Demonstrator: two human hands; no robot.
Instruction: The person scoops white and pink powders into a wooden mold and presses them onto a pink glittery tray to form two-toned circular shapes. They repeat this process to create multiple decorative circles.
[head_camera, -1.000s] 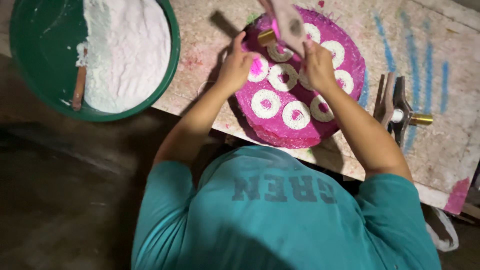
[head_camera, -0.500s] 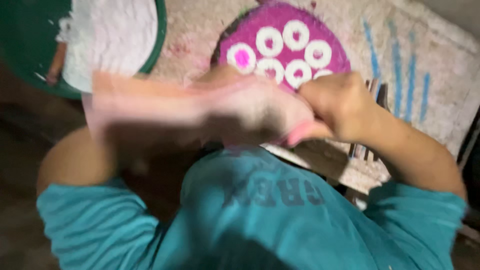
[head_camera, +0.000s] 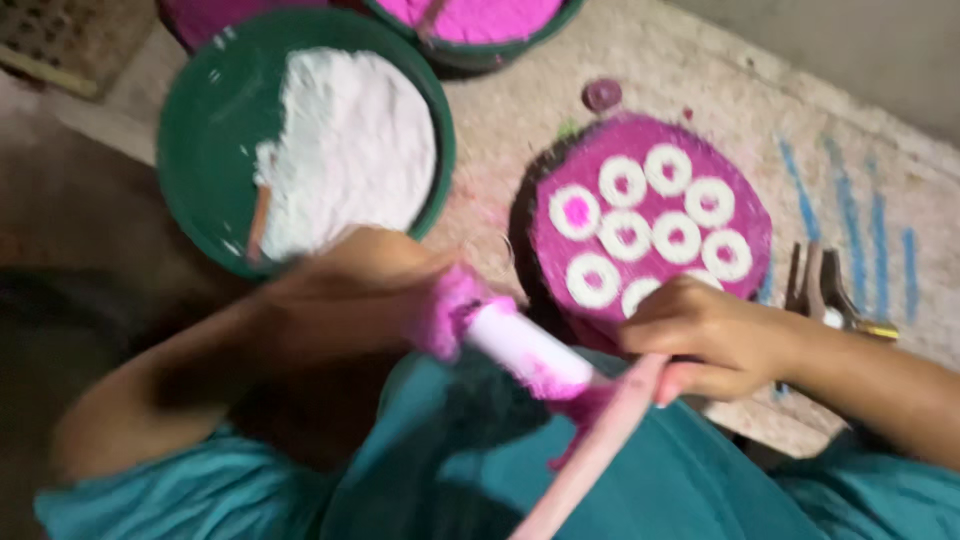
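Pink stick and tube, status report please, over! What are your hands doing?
Left hand grips the pink-dusted white tube. Right hand holds the pink stick at the tube's end. Magenta disc with white rings just beyond. Nothing between the hands.

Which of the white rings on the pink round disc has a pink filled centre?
The ring at the far left of the pink disc. Its middle is bright pink, while the other rings, such as the top one, show darker centres.
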